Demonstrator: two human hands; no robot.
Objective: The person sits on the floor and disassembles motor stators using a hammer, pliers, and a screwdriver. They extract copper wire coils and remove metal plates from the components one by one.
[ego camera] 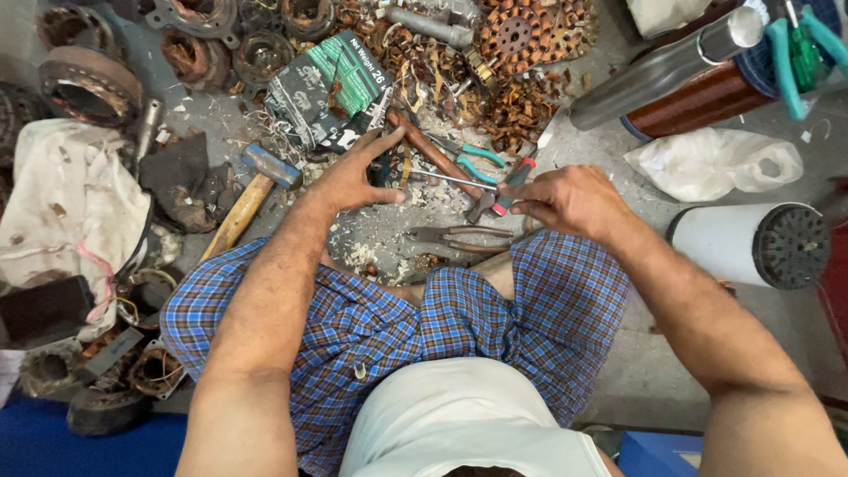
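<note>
My right hand (565,199) is closed on a slim tool with a red and black handle (503,199). Its thin metal shaft (442,179) points left across the floor. My left hand (353,175) is spread in a C shape, thumb low and fingers high, around the shaft's tip and some small dark parts. I cannot tell whether it grips any of them. Grey pliers (455,237) lie on the floor just in front of my knees. Teal-handled pliers (473,163) lie beyond the shaft.
A wooden-handled hammer (252,190) lies left of my left hand, beside a green and black packet (331,88). Copper wire scraps (512,106) and rusty motor parts (88,84) fill the far floor. A white cloth (62,203) lies left; a white cylinder (751,243) and copper spool (707,97) stand right.
</note>
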